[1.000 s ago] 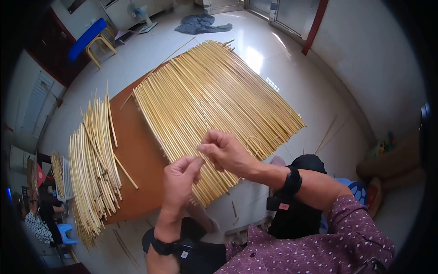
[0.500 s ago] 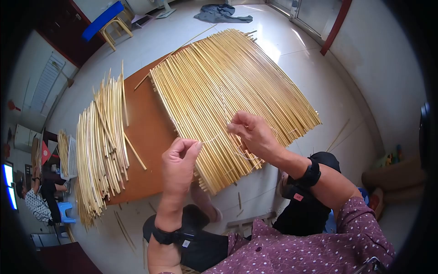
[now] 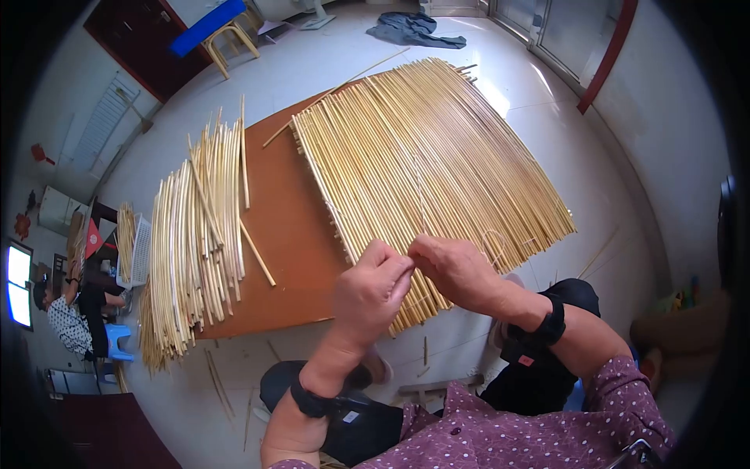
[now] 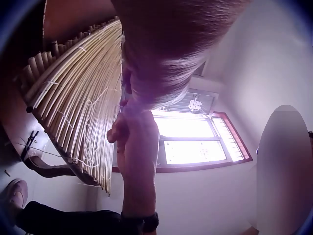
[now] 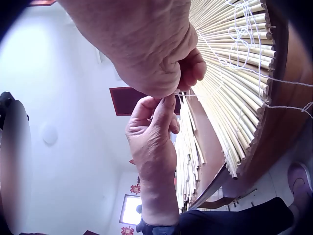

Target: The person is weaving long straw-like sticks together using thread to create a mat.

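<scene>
Both of my hands meet over the near part of a mat of thin yellow bamboo sticks (image 3: 375, 141), bound with white string. My left hand (image 3: 373, 291) pinches the string between thumb and forefinger. Right beside it, my right hand (image 3: 461, 272) has its fingers curled at the same white string (image 5: 191, 94), a short length of which shows by the fingertips in the right wrist view. A line of string (image 3: 420, 191) runs up across the mat from the hands. Loose loops of string (image 4: 89, 139) lie along the mat's near edge.
The mat lies on a brown table (image 3: 285, 254). A pile of loose sticks (image 3: 195, 242) covers its left end. A blue-topped stool (image 3: 211, 31) and grey cloth (image 3: 414, 30) are at the back. Another person (image 3: 74, 320) sits at far left near a white basket (image 3: 141, 254).
My hands were close together, spread apart with string stretched between them, and have now come together again. The head view has turned left, so the table appears farther right.
</scene>
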`<state>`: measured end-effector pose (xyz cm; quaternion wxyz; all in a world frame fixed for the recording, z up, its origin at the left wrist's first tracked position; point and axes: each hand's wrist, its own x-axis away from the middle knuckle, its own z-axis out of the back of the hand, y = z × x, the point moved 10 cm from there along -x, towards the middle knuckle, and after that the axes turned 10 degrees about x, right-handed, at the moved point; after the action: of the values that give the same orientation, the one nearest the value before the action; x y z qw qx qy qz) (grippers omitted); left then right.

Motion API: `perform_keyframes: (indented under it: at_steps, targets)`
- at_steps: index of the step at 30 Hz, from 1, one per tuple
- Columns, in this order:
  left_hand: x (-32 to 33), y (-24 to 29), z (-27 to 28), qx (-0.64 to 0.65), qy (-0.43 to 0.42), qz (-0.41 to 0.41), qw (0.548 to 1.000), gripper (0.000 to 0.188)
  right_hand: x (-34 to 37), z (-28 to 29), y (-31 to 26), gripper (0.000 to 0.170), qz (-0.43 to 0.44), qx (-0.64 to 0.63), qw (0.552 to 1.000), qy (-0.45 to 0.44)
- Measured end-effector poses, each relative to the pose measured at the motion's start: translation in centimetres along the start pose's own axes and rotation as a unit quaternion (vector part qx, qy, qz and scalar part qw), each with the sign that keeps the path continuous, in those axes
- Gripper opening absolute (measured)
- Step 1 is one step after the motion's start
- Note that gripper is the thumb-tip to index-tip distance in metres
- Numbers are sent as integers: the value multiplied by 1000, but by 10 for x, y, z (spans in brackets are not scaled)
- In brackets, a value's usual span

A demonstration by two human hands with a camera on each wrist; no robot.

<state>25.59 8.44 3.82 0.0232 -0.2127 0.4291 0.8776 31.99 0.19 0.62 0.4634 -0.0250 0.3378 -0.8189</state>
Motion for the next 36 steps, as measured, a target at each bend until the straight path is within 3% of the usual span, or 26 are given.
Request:
perform_keyframes:
  at_steps: [4,11,14,16,17,22,28,30,32,34,36]
  targets:
    - [0,4,3,-41,9,-22,999,11,1,0,-4,10,-10,48,998,-27]
    - [-1,8,2,-69,-5,-34,997,11,2,6,-5,11,-9,-27,999,-15]
    - [-1,4,2,-43,-6,-13,999,10,1,24,-14,13,15,-47,998,47]
    - [-2,-6,6,69,10,32,997,8,3,11,-6,17,-128,-240,958,-88]
    - [0,-12,6,110,16,57,992,6,4,7,-5,21,-129,-301,941,-89]
    - [1,-20,5,209,18,122,970,3,4,8,0,21,-126,-299,942,-86]
    - [11,-33,1,355,14,251,900,5,8,20,1,12,-154,-295,938,-103]
    - [18,-42,-3,456,39,311,833,4,7,29,-3,4,-162,-306,934,-85]
    - [16,-43,-1,468,42,291,834,4,8,35,-6,5,-151,-307,936,-80]
    - [18,-47,-1,540,78,297,784,5,9,40,-8,5,-140,-310,937,-76]
    - [18,-48,-2,547,90,307,774,6,10,41,-17,7,-105,-362,921,-102]
